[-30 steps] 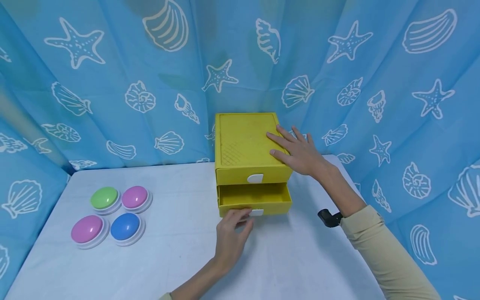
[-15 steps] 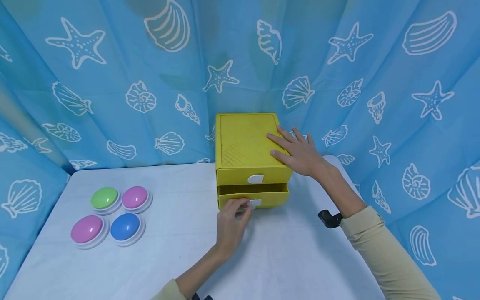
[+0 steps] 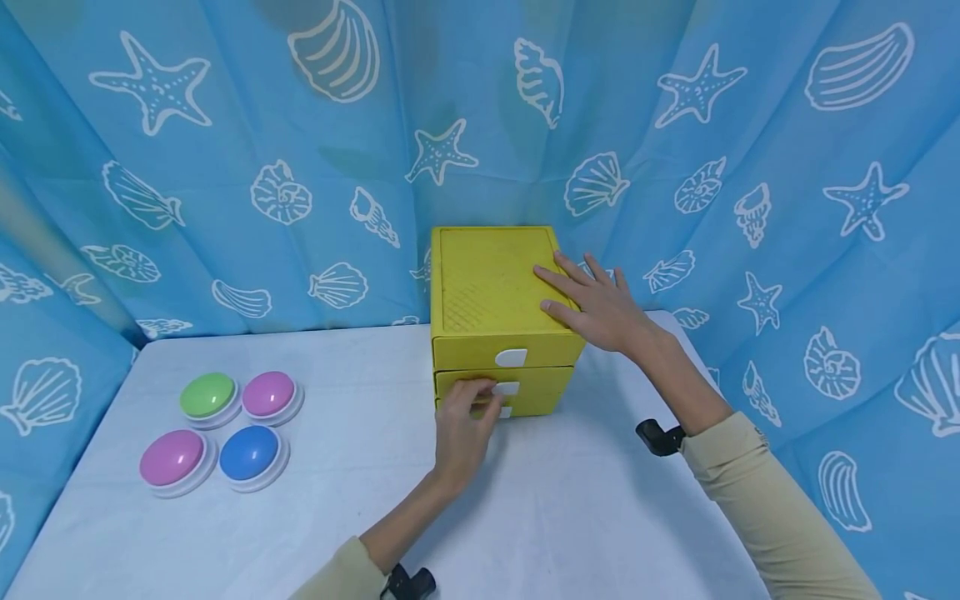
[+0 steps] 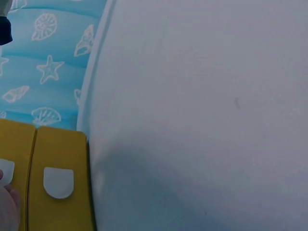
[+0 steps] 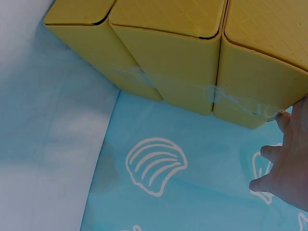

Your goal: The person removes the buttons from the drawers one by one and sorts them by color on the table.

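A yellow drawer box (image 3: pixel 495 279) stands at the back of the table, its drawers flush with the front. My left hand (image 3: pixel 461 437) is at the middle drawer (image 3: pixel 543 390), thumb and fingers pinching its white tab (image 3: pixel 506 388). In the left wrist view only a bit of that hand (image 4: pixel 8 207) shows, beside the lowest drawer's white tab (image 4: pixel 58 183). My right hand (image 3: pixel 600 308) rests with fingers spread on the box's top right edge. From the right wrist view, the same hand (image 5: pixel 291 159) touches the box's side, where clear tape (image 5: pixel 226 95) runs across the sections.
Four round push lights are avoided as a count: several dome buttons on white bases, among them a green one (image 3: pixel 207 395) and a blue one (image 3: pixel 250 453), sit at the left of the white table (image 3: pixel 360 517). A blue shell-print curtain (image 3: pixel 480 100) hangs close behind the box.
The middle drawer has slid back into the box, from well out to flush, with my left hand following it inward on the tab. My right hand has stayed in place.
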A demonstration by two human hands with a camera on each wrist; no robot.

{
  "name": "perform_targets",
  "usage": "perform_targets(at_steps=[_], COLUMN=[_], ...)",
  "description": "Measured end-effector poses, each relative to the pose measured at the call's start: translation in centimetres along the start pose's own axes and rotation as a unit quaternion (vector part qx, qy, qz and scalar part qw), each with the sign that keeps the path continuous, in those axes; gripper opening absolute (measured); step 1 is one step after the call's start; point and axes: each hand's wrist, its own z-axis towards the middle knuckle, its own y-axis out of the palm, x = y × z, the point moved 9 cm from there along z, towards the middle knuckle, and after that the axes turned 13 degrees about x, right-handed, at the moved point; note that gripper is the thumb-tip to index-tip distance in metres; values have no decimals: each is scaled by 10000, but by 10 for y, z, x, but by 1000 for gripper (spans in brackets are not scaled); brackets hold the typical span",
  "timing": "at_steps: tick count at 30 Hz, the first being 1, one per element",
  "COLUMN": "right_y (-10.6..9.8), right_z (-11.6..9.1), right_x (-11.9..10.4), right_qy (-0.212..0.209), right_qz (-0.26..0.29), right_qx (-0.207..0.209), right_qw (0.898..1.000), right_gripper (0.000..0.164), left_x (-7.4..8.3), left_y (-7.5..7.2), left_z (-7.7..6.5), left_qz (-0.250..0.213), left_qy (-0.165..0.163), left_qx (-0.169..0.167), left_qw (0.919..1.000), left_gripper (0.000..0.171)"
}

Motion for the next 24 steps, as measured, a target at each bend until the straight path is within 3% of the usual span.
perform_targets(at_steps=[12, 24], right_y=[-1, -2], right_z=[0, 0], right_x=[-1, -2], right_qy=[-32, -21], right_qz=[-14, -6], right_qx=[8, -7], right_qw=[10000, 10000], right_gripper=[63, 63], left_x=[-1, -5], left_y=[2, 1], left_z=[4, 0], left_qz=[-8, -129], left_qy=[135, -211], left_qx=[137, -171], left_qw=[9998, 9995], left_gripper=[12, 18])
